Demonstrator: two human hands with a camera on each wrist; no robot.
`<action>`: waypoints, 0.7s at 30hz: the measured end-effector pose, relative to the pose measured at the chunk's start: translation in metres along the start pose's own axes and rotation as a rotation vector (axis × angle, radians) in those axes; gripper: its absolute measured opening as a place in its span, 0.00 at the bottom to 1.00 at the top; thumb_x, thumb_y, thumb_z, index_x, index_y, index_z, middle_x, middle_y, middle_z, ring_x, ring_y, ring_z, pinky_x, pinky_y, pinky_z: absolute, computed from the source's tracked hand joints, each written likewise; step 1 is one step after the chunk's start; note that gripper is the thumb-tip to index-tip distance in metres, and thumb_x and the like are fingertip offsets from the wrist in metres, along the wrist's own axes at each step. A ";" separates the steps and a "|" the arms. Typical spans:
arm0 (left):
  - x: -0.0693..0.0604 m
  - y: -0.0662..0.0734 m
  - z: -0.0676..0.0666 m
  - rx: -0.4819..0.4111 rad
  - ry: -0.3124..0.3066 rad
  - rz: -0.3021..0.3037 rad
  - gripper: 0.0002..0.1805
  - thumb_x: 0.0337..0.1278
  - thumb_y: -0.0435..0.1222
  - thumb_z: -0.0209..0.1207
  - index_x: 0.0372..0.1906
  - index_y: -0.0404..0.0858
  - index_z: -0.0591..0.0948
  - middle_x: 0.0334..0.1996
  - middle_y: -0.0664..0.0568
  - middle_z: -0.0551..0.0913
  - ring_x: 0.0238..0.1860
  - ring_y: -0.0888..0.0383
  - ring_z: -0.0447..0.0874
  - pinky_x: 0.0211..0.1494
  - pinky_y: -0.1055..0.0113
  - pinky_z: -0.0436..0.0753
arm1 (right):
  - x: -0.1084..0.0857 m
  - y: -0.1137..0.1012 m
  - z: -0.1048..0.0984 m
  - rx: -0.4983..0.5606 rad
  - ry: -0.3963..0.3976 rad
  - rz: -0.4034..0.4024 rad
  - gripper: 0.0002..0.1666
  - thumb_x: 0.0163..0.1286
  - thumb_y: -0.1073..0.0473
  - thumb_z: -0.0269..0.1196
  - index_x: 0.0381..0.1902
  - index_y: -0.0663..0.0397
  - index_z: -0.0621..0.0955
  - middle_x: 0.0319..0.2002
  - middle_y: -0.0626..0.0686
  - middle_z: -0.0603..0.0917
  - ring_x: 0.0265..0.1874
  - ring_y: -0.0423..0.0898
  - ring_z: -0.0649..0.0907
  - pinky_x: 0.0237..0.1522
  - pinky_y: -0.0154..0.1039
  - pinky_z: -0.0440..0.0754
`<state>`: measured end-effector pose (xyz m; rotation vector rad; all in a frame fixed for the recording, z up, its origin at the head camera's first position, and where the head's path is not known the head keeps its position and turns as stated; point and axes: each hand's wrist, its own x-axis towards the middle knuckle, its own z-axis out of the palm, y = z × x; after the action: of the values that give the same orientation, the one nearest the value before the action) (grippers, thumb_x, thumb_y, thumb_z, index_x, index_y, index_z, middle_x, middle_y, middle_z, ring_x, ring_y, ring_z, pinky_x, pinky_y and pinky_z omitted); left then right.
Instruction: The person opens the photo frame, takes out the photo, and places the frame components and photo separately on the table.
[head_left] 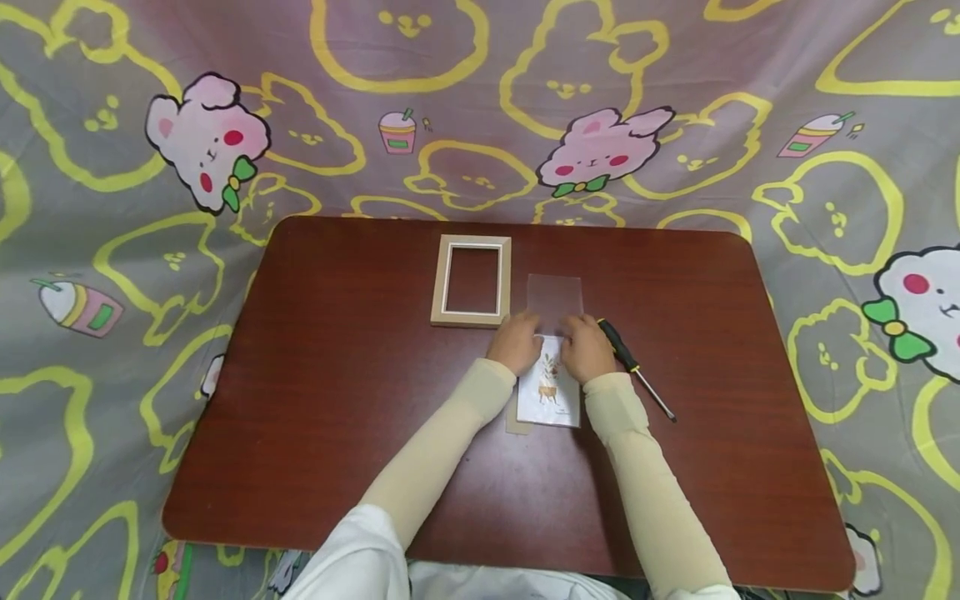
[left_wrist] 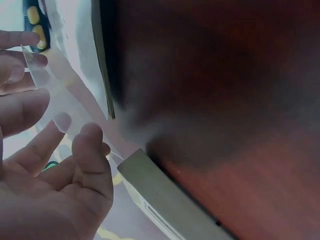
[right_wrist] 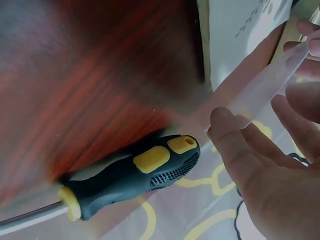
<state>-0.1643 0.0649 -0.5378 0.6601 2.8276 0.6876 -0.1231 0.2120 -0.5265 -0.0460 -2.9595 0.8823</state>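
Both hands hold a clear plastic sheet [head_left: 553, 293] by its near corners. My left hand [head_left: 516, 343] pinches the left side between thumb and fingers, and my right hand [head_left: 588, 348] pinches the right. In the left wrist view the sheet [left_wrist: 65, 95] looks thin and tilted, lifted off the table. Just below the hands lies a white picture card [head_left: 549, 396] printed with a brown plant-like drawing. Part of a beige board [head_left: 517, 426] sticks out beneath it. A screwdriver [right_wrist: 145, 162] with a black and yellow handle lies right of the right hand, untouched.
A light wooden picture frame [head_left: 505, 279] with a white inner edge lies flat, just beyond the left hand. Everything lies on a dark red-brown table [head_left: 322, 375] with rounded corners. A patterned cloth [head_left: 465, 108] hangs behind it and at both sides.
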 end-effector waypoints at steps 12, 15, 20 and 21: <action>0.025 0.012 -0.001 0.195 -0.006 -0.085 0.08 0.65 0.34 0.59 0.46 0.40 0.84 0.46 0.52 0.85 0.41 0.58 0.85 0.41 0.64 0.85 | 0.035 0.012 0.011 -0.036 -0.087 0.013 0.21 0.64 0.68 0.54 0.55 0.69 0.81 0.56 0.73 0.78 0.60 0.68 0.75 0.62 0.59 0.72; 0.025 0.012 0.003 0.221 -0.011 -0.090 0.07 0.65 0.35 0.59 0.43 0.39 0.84 0.47 0.51 0.84 0.38 0.58 0.85 0.39 0.63 0.86 | 0.036 0.012 0.014 -0.058 -0.108 0.022 0.21 0.66 0.68 0.55 0.56 0.68 0.81 0.59 0.73 0.76 0.64 0.68 0.71 0.66 0.59 0.67; 0.022 0.010 0.007 0.211 -0.033 -0.085 0.12 0.66 0.36 0.58 0.49 0.35 0.84 0.61 0.46 0.78 0.35 0.56 0.85 0.36 0.63 0.86 | 0.034 0.013 0.016 -0.070 -0.110 0.036 0.20 0.67 0.67 0.56 0.56 0.67 0.81 0.63 0.73 0.73 0.67 0.68 0.67 0.69 0.60 0.64; 0.021 0.010 0.008 0.201 -0.034 -0.083 0.14 0.66 0.36 0.57 0.51 0.34 0.84 0.64 0.45 0.76 0.35 0.56 0.85 0.36 0.63 0.86 | 0.033 0.014 0.016 -0.060 -0.100 0.034 0.20 0.67 0.67 0.56 0.55 0.67 0.81 0.63 0.73 0.73 0.67 0.68 0.68 0.69 0.59 0.64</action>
<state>-0.1776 0.0856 -0.5408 0.5729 2.8976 0.3776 -0.1570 0.2168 -0.5463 -0.0564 -3.0864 0.8226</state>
